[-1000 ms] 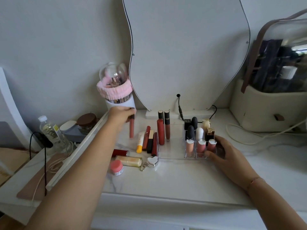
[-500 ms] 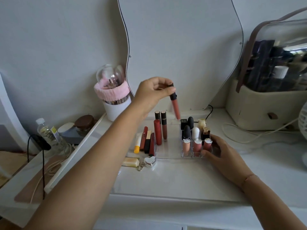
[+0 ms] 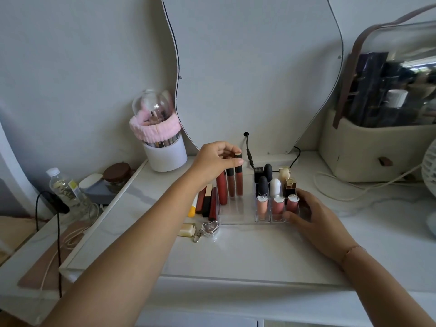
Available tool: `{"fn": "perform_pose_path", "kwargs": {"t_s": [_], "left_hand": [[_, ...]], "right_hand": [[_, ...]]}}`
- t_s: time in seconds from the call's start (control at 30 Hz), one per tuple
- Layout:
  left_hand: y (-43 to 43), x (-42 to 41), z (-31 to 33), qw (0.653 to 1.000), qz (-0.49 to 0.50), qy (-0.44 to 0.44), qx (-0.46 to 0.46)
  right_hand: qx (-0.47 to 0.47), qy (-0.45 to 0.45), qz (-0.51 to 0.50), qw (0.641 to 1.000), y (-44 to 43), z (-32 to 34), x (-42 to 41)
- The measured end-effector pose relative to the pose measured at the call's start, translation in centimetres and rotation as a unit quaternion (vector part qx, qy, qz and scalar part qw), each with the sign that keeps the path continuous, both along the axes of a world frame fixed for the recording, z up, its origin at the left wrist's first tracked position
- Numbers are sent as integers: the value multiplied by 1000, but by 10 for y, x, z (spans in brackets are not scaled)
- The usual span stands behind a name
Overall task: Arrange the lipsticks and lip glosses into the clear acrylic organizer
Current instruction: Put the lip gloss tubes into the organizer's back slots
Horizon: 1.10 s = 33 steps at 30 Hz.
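Three tall gloss tubes now upright in clear acrylic organizer (image 3: 236,214), left section. Left hand (image 3: 215,161) grip pinched on black cap of newest slim brick-red tube (image 3: 238,182), half a second ago carried overhead. Right hand (image 3: 313,218) grip spread, bracing organizer's right edge. Glossy cylinders, hard transparent walls. Flat-lying lipsticks (image 3: 207,202) remain beside organizer on white table (image 3: 247,253).

Left hand (image 3: 215,159) pinched (right (image 3: 313,215) flat)
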<state>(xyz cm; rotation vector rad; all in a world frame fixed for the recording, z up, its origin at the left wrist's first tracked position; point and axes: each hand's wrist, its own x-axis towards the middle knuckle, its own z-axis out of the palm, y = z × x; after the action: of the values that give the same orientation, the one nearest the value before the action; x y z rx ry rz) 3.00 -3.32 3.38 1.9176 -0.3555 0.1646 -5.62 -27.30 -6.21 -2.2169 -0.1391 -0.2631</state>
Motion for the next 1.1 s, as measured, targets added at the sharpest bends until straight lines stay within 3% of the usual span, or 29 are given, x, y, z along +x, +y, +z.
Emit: {"fn": "perform_pose_path", "kwargs": {"t_s": [0.6, 0.73, 0.83, 0.93, 1.1], "left_hand": [[14, -2, 5, 999, -27, 23, -6], [43, 3, 2, 998, 33, 22, -48], [66, 14, -14, 982, 154, 18, -104], [78, 28, -37, 970, 238, 48, 15], [69, 41, -56, 945, 222, 160, 179]], "right_hand": [[-18, 7, -6, 1000, 1, 1, 0], [-14, 1, -10, 1000, 2, 3, -1], [-9, 1, -4, 1000, 2, 3, -2], [-14, 4, -7, 1000, 2, 3, -2], [-14, 2, -4, 1000, 3, 5, -4]]}}
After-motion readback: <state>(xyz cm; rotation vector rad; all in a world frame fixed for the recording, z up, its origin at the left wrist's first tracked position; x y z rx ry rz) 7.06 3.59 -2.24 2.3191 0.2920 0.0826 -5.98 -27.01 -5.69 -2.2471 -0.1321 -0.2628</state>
